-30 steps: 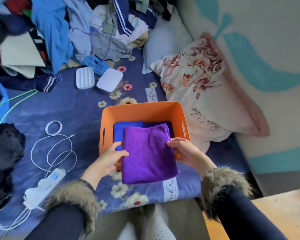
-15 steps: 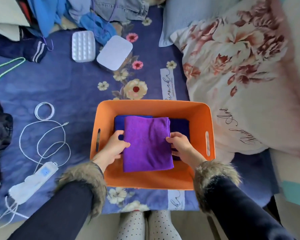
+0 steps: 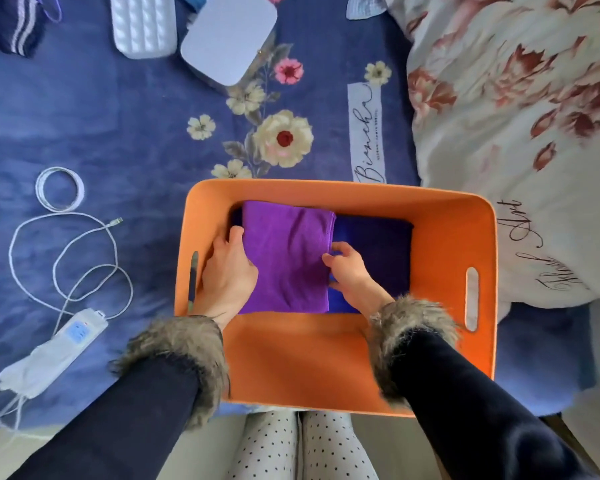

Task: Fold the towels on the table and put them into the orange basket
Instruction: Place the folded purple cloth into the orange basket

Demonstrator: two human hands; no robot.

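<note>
Head view, looking straight down. An orange basket (image 3: pixel 447 306) with a handle slot in each side wall stands on a blue flowered bedspread (image 3: pixel 118 133). Inside it, a folded purple towel (image 3: pixel 288 258) lies flat in the left part, on top of a dark blue towel (image 3: pixel 374 251) that shows to its right and at the purple towel's lower right corner. The left hand (image 3: pixel 227 275) rests at the purple towel's left edge, its fingers (image 3: pixel 234 237) curled over that edge and reaching down between towel and basket wall; whether they pinch the cloth cannot be told. The right hand (image 3: pixel 352 275) is at the towel's right edge, its fingers (image 3: pixel 333 259) bent and closed on that edge. Both wrists come out of dark sleeves with fur cuffs (image 3: pixel 184 355). To the right of the basket, touching its far right corner, lies a floral pillow (image 3: pixel 516 133). On the bedspread to the left lie a white power strip (image 3: pixel 52 351) and a looped white cable (image 3: pixel 70 258). Near the top edge are a white rounded box (image 3: pixel 227 39) and, just left of it, a white bumpy block (image 3: pixel 142 26). Polka-dot trouser legs (image 3: pixel 302 448) show at the bottom
</note>
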